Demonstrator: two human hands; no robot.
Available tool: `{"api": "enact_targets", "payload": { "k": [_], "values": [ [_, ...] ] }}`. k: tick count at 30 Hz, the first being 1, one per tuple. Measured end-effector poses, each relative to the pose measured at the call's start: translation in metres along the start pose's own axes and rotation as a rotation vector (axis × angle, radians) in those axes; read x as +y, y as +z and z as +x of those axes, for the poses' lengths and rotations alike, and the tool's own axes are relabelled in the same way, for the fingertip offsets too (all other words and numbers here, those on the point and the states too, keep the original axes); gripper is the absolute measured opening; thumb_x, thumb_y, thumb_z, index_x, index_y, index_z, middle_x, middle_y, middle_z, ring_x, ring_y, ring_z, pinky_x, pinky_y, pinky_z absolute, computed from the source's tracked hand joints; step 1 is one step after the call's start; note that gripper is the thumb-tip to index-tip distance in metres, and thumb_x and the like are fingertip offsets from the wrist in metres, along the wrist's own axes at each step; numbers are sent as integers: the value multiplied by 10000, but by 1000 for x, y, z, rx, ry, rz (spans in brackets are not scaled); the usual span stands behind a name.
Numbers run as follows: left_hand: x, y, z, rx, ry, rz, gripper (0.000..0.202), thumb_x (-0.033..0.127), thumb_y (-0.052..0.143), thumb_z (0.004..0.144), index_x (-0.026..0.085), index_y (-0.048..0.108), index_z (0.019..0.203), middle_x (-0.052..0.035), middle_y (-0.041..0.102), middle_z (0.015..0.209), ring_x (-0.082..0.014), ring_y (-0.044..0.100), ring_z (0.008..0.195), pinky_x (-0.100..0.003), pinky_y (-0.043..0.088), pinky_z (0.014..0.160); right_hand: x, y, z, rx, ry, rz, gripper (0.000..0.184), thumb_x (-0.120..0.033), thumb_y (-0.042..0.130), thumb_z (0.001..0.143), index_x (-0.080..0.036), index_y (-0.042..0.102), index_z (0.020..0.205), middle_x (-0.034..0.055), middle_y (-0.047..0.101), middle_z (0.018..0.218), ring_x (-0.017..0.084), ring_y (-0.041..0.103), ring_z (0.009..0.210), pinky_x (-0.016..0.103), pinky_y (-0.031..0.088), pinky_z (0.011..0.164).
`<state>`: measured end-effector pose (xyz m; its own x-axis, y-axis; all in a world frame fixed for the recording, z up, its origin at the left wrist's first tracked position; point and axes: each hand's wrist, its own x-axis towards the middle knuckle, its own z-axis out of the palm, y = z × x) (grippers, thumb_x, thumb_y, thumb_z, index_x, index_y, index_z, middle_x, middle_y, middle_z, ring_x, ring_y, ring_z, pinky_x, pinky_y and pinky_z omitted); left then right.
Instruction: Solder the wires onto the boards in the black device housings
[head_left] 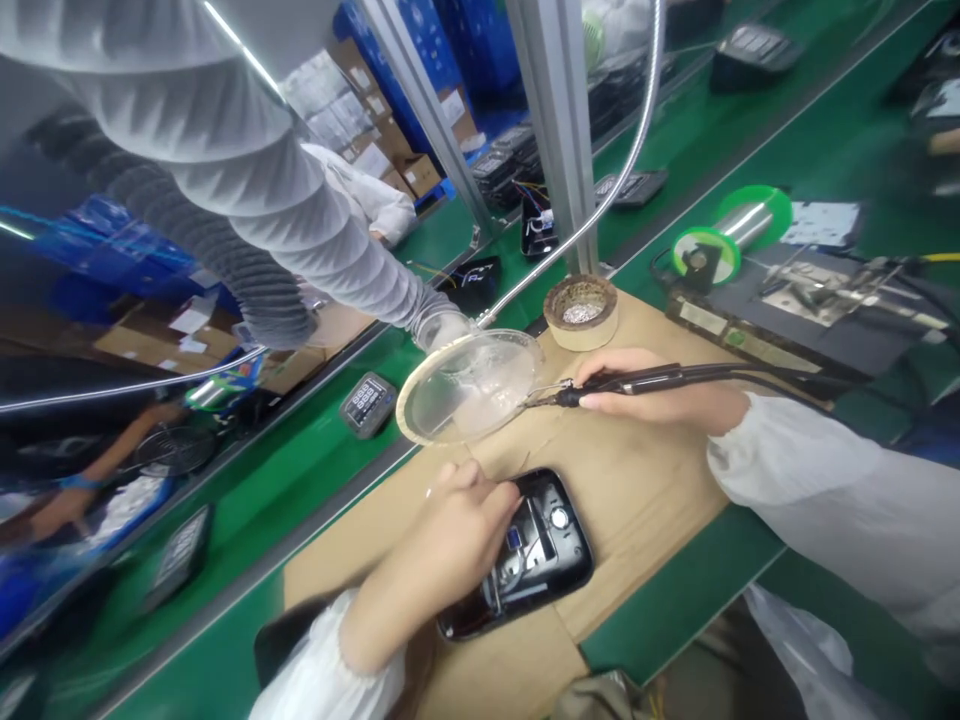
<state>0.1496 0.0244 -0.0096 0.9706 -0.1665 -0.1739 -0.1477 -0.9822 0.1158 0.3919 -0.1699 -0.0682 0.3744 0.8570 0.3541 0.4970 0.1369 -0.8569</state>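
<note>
A shallow black plastic housing with rounded corners (pixel 571 575) lies open side up on the creased tan cardboard sheet (pixel 637 480), below the clear hood; inside it sit a small round silvery part (pixel 559 518), a little blue rectangle (pixel 514 538) and pale wires; the left hand (pixel 461 530) lies over its upper left side, fingers curled close together, though I cannot tell whether they pinch anything; a thick tan-walled ring with a brown, rough rim (pixel 600 335) contains crinkled silvery material (pixel 582 314); the right hand (pixel 637 390) is closed around a slim black pen-shaped tool with metal prongs (pixel 649 380), the prongs overlapping the edge of a round, clear, cloudy plastic hood (pixel 442 395) in this view; that hood ends a fat, ribbed grey hose (pixel 330 230); farther right, a green-flanged spool (pixel 750 228) carries smooth, shiny silver winding.
</note>
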Motion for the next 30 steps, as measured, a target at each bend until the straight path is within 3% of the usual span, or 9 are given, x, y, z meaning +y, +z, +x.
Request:
{"api": "enact_targets", "payload": {
  "k": [3,8,12,16,18,20,23,27,30],
  "values": [
    [-6,-4,-9,-4,9,-136,261,237,401,1075,171,612,937,-59,614,822,-224,454,840,-372,364,770,-4,-2,0,5,26,-52,256,-456,658,924,-216,686,1008,38,732,1028,226,687,947,365,530,844],
    [-12,-1,-32,84,-35,-256,177,167,440,1051,165,611,1006,-61,654,903,-213,455,862,-354,407,793,-11,-4,1,-1,69,-115,245,-449,629,932,-226,688,1017,40,736,1040,240,693,968,368,537,814],
    [-15,7,-38,175,-8,-298,147,118,469,1027,159,591,1097,-95,691,1154,-205,480,894,-352,437,815,-10,-4,1,-9,51,-136,264,-472,634,933,-234,690,1031,35,735,1056,244,693,985,385,540,848],
    [-11,6,-32,87,49,-173,146,156,467,1028,177,604,982,-74,657,1335,-227,464,923,-397,418,829,-9,-2,0,8,20,-139,255,-469,642,934,-233,687,1019,28,736,1040,231,693,969,373,542,856],
    [-9,5,-28,25,70,-130,187,171,444,1034,178,599,931,-69,689,1249,-233,450,909,-403,401,811,-10,-1,0,7,17,-131,237,-448,641,935,-228,682,1013,29,736,1036,222,692,959,366,540,868],
    [-8,4,-26,7,65,-117,226,170,422,1035,173,583,878,-77,706,995,-228,428,854,-387,386,768,-12,0,0,-9,28,-122,225,-434,640,935,-226,679,1010,29,738,1028,220,694,945,363,542,857],
    [-10,7,-27,70,48,-142,229,172,416,1035,166,571,867,-55,588,739,-217,400,798,-362,371,723,-12,1,0,-40,39,-113,233,-440,634,936,-227,683,1016,35,736,1026,230,694,948,373,546,836],
    [-15,10,-33,222,44,-226,162,141,432,1029,150,587,983,-46,576,741,-205,411,785,-335,378,696,-11,-1,-1,-35,26,-125,247,-456,629,943,-235,689,1034,38,730,1055,243,690,985,390,543,853],
    [-17,11,-37,273,4,-216,139,127,477,1014,152,614,1015,-43,583,728,-204,420,772,-337,383,697,-10,-2,-2,-15,9,-138,237,-460,638,943,-246,685,1034,29,732,1046,232,693,959,381,541,858]
  ]
}}
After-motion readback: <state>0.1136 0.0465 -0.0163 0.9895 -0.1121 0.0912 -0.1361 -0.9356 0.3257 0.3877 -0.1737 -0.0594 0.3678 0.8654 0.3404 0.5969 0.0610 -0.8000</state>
